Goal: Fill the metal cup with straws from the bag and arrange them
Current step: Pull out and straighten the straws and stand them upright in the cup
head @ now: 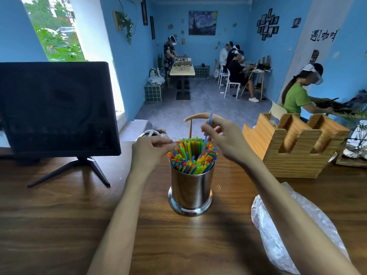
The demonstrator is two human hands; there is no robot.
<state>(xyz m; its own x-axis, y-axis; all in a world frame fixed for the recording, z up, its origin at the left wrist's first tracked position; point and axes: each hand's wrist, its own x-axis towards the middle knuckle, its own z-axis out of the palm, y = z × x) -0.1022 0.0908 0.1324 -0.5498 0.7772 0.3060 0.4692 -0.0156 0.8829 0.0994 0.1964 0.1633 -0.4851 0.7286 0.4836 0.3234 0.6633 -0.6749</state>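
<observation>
Straws (191,154) of thin plastic in green, blue, orange, red and yellow fill the shiny cylindrical metal cup (190,190), which stands upright near the middle of the dark brown wooden surface (59,225); their tips fan outward around the rim, leaving a hollow in the centre. The right hand (222,135) hovers above the far right side of the cup, its thumb and fingers pinching a single blue straw (207,128) that stands nearly upright, its lower end down among the others. The left hand (150,150) sits at the cup's left rim with its fingers curled, fingertips touching the outermost straws there; whether it actually grips one cannot be told. A crumpled clear plastic bag (286,233) lies on the surface to the right of the cup, partly under the right forearm. A pale wooden slotted holder (294,149) stands further back on the right, and a black monitor on a splayed stand (57,108) stands on the left.
</observation>
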